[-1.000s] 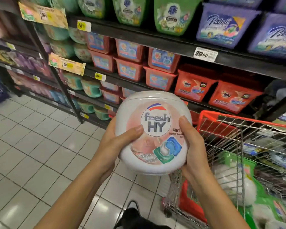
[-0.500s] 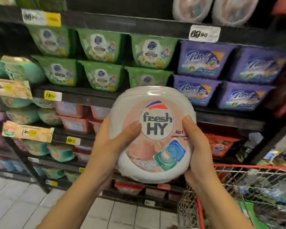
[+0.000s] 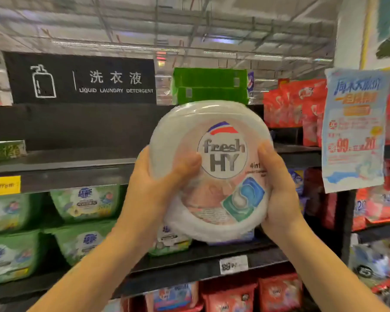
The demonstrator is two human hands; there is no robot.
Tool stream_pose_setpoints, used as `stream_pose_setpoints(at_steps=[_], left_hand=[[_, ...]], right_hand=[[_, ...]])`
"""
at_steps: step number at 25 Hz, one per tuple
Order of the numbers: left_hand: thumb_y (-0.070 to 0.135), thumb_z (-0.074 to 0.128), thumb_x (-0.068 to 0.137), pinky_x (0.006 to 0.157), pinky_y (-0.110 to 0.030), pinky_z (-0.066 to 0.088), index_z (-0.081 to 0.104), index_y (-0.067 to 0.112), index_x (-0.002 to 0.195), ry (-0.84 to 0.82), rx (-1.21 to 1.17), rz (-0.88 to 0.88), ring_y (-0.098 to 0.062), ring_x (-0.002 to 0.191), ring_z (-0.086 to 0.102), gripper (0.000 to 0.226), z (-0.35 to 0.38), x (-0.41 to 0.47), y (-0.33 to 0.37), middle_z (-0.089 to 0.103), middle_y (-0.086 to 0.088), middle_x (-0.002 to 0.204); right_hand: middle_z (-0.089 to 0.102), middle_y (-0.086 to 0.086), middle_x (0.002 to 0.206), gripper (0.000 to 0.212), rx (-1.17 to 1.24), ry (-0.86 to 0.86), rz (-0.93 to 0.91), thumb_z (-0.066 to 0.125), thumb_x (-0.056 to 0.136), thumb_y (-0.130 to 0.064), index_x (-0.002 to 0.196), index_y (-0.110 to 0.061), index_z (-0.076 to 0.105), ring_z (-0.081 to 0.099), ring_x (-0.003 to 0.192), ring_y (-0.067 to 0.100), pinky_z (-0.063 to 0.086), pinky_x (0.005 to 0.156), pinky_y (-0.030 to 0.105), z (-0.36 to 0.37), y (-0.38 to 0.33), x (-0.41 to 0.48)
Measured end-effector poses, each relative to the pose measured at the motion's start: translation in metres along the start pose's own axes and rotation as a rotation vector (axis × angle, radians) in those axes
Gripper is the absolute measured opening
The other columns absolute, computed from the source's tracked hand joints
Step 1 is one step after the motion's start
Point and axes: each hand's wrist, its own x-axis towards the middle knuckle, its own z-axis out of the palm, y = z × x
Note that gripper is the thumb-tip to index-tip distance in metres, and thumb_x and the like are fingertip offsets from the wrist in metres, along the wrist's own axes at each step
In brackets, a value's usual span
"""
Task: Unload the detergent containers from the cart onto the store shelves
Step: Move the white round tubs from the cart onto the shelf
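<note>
A round white detergent tub [image 3: 214, 167] with a pink "fresh HY" label is held up in front of the store shelves. My left hand [image 3: 153, 188] grips its left side with the thumb across the lid. My right hand [image 3: 277, 192] grips its right side. The tub is level with a dark upper shelf [image 3: 77, 161] whose visible left part is bare. The cart is out of view.
Green detergent tubs [image 3: 86, 201] fill the shelf below at left. Red detergent packs [image 3: 295, 102] stand at upper right, and red tubs [image 3: 230, 298] sit on the bottom shelf. A black "Liquid Laundry Detergent" sign [image 3: 81, 78] hangs above. A blue promo poster [image 3: 354, 129] hangs at right.
Both hands have raised the tub from cart height up to the upper shelves. The view has tilted upward, so the cart and floor have dropped out of sight.
</note>
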Motion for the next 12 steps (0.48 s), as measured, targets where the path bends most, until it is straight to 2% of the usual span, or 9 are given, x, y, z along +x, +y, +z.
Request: stream_pose_setpoints(at_steps=[3,4,5,7,8,10,12], left_hand=[[0.037,0.072,0.074,0.083,-0.036,0.058,0.064,0.021,0.114,-0.032,0.040,0.085,-0.024,0.099,0.070,0.044,-0.003,0.056,0.005,0.073,-0.008,0.109],[0.038,0.069,0.075,0.080,-0.033,0.059,0.064,0.021,0.114,-0.058,0.067,0.104,-0.022,0.098,0.071,0.042,-0.004,0.076,0.005,0.073,-0.007,0.108],[0.041,0.069,0.076,0.078,-0.029,0.058,0.063,0.021,0.115,-0.060,0.100,0.120,-0.021,0.097,0.071,0.045,-0.005,0.093,0.001,0.073,-0.007,0.108],[0.051,0.072,0.070,0.084,-0.032,0.058,0.054,0.018,0.128,-0.110,0.135,0.084,-0.021,0.102,0.069,0.069,-0.009,0.130,-0.018,0.069,-0.007,0.115],[0.056,0.073,0.065,0.089,-0.038,0.056,0.047,0.016,0.136,-0.135,0.164,0.030,-0.023,0.107,0.067,0.086,-0.008,0.149,-0.029,0.065,-0.009,0.122],[0.063,0.074,0.061,0.090,-0.041,0.056,0.038,0.015,0.141,-0.164,0.214,-0.065,-0.024,0.112,0.064,0.100,0.000,0.185,-0.053,0.059,-0.010,0.130],[0.067,0.073,0.062,0.080,-0.033,0.058,0.039,0.019,0.137,-0.177,0.291,-0.115,-0.019,0.107,0.065,0.096,0.012,0.220,-0.075,0.060,-0.006,0.126]], right_hand=[[0.070,0.015,0.115,0.065,-0.104,-0.008,-0.091,0.066,0.071,-0.051,0.121,-0.010,0.063,0.068,0.103,0.032,0.054,0.092,0.047,-0.002,-0.012,0.052],[0.069,0.016,0.117,0.074,-0.169,-0.004,-0.113,0.069,0.068,-0.056,0.124,-0.009,0.060,0.067,0.104,0.032,0.054,0.092,0.047,-0.005,-0.014,0.070],[0.066,0.018,0.119,0.092,-0.246,0.006,-0.127,0.073,0.059,-0.065,0.128,-0.007,0.055,0.066,0.105,0.032,0.054,0.092,0.048,-0.009,-0.015,0.087],[0.069,0.014,0.113,0.123,-0.372,-0.013,-0.128,0.077,0.036,-0.078,0.130,-0.004,0.050,0.069,0.096,0.024,0.057,0.082,0.040,-0.024,-0.015,0.122],[0.072,0.008,0.104,0.122,-0.400,-0.047,-0.112,0.077,0.035,-0.078,0.129,-0.005,0.051,0.071,0.088,0.018,0.059,0.072,0.033,-0.035,-0.013,0.139],[0.076,0.000,0.091,0.095,-0.382,-0.117,-0.042,0.078,0.051,-0.069,0.123,-0.009,0.059,0.073,0.078,0.014,0.059,0.063,0.028,-0.062,-0.006,0.171],[0.076,0.006,0.098,0.077,-0.380,-0.125,0.020,0.072,0.064,-0.065,0.118,-0.012,0.064,0.073,0.086,0.022,0.060,0.071,0.036,-0.090,0.001,0.203]])
